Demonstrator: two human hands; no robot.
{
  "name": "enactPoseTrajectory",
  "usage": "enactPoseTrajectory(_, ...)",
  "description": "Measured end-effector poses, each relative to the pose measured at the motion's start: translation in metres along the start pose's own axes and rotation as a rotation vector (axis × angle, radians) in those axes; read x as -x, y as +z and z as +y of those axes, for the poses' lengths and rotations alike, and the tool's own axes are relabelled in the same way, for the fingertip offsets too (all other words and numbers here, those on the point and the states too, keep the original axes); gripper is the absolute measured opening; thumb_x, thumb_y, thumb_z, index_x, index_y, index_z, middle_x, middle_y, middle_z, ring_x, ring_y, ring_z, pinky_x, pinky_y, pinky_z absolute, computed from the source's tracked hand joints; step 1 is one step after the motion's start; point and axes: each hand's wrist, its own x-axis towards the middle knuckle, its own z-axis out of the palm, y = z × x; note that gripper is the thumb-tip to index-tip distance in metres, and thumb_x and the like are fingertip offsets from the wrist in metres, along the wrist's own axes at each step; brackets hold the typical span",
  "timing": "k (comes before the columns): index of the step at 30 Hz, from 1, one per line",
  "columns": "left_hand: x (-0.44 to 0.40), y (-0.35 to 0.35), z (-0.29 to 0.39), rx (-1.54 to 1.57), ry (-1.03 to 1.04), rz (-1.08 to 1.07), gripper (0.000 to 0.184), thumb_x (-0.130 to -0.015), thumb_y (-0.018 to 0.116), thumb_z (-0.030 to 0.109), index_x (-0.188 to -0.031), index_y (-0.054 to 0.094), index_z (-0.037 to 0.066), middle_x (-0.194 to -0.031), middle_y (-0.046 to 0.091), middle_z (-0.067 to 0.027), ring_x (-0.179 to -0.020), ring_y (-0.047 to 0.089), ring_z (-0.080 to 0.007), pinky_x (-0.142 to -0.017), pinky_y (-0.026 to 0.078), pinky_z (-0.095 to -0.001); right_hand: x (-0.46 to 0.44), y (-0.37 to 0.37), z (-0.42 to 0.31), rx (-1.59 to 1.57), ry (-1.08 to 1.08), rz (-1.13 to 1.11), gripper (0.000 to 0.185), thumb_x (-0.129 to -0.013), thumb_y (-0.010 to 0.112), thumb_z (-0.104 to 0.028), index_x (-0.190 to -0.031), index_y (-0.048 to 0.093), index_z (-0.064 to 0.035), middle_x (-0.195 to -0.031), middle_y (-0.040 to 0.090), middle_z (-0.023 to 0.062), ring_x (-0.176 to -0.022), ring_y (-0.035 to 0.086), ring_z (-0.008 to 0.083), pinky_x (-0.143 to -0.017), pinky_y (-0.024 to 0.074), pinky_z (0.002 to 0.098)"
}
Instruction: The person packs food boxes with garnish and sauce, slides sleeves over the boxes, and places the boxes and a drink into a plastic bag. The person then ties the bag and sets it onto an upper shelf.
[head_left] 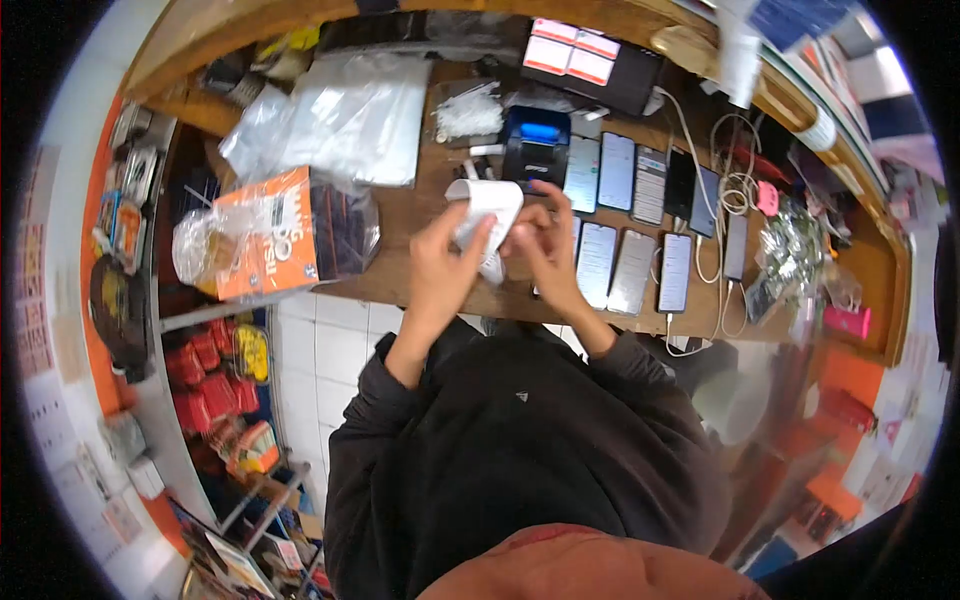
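A curled strip of white paper, like a printed receipt [490, 204], is in my left hand [447, 262], its fingers closed around the lower part. The strip loops over at the top, and a tail hangs below near the fingers. Close against its right side is my right hand [550, 250], with bent fingers drawn together; whatever they hold, if anything, is hidden. Just beyond the paper stands a small black printer [536, 150] with a blue strip on top. Right of it, several phones lie in two rows, among them a lit phone [597, 262] near my right hand.
An orange and dark package in clear plastic [265, 235] lies at left, below clear plastic bags [355, 110]. White cables [735, 180] tangle at right, some plugged into phones. A black box with red and white cards [570, 50] sits at the back. Red packets [210, 385] fill a lower shelf.
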Motion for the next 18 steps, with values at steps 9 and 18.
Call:
enactPoseTrajectory(9, 0.068, 0.037, -0.172, 0.164, -0.311, -0.838, 0.026, -0.092, 0.06, 0.02, -0.101, 0.065, -0.003, -0.084, 0.066, -0.0029, -0.076, 0.056, -0.0073, -0.063, 0.045, -0.0249, -0.006, -0.056, 0.106, 0.584, 0.219, -0.065, 0.027, -0.095, 0.056, -0.026, -0.112, 0.063, -0.0059, -0.068, 0.05, -0.003, -0.056, 0.044, 0.0047, -0.05, 0.0347, 0.0207)
enactPoseTrajectory(18, 0.046, 0.054, -0.219, 0.354, -0.402, -0.662, 0.024, -0.09, 0.062, 0.014, -0.107, 0.066, -0.003, -0.092, 0.069, -0.0063, -0.079, 0.059, -0.0082, -0.068, 0.047, -0.0243, 0.039, -0.032, 0.07, 0.649, 0.17, -0.16, 0.023, -0.093, 0.058, -0.019, -0.083, 0.068, -0.0005, -0.072, 0.053, 0.0042, -0.066, 0.054, 0.0106, -0.058, 0.0406, 0.0242)
